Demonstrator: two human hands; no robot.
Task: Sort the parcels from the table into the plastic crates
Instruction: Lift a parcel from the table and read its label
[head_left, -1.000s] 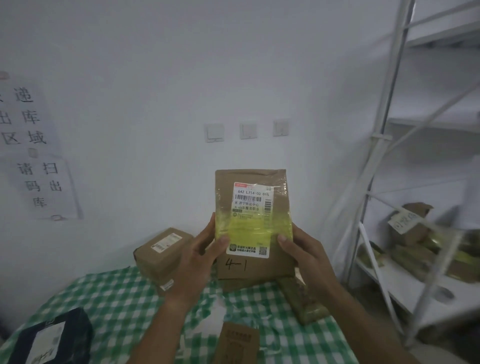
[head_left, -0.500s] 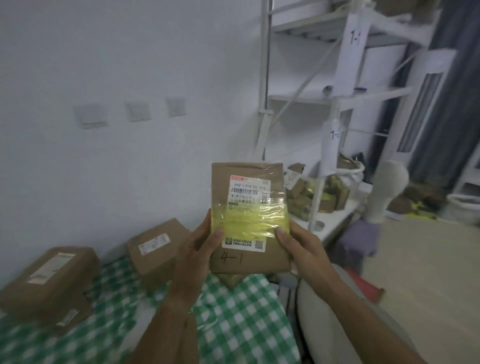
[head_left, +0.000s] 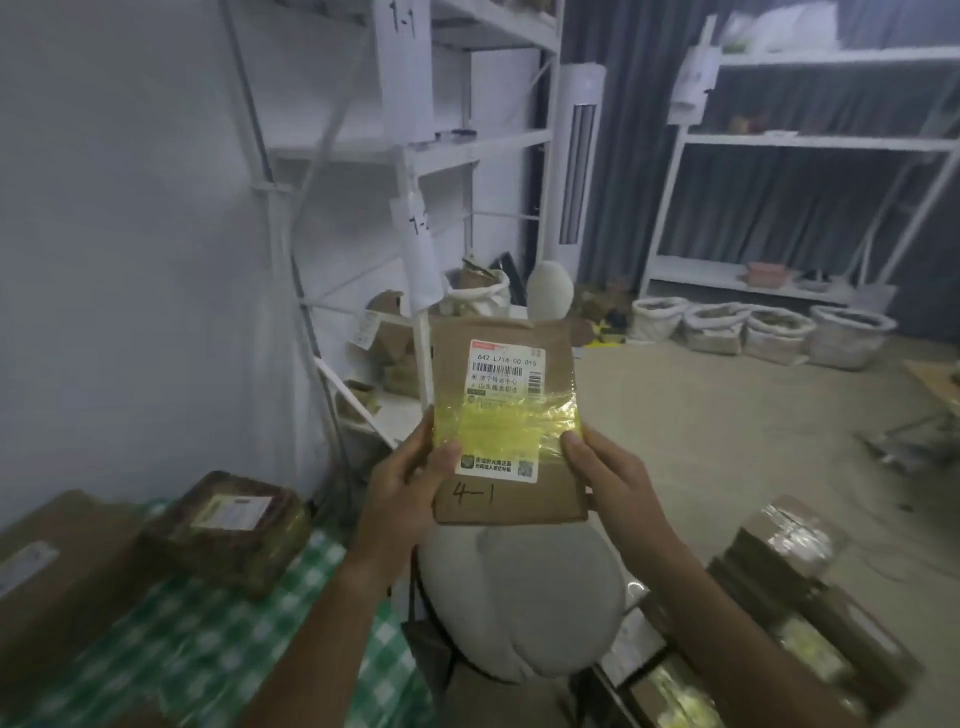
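The shelves stand along the wall and carry paper tags; one reads "1-1". Behind them the floor has a row of white sacks by a second rack. At the lower left is the table with its green checked cloth, and on it lie two boxes, not yet sorted. A pale round cushion sits just beside the table edge. At the lower right there are more taped parcels, perhaps in a container, but I cannot tell if this is a crate.

The parcel is flat and brown, with a white label, a band of yellow tape and the handwritten mark "4-1". It is held upright in the air in front of the person, off the table. The left hand grips its left edge with the thumb on the front, and the right hand grips the right edge in the same way.

I judge that the step in hand is reading the mark and looking for the place. The next move calls for finding the crate that matches "4-1", carrying the parcel there and laying it in flat.
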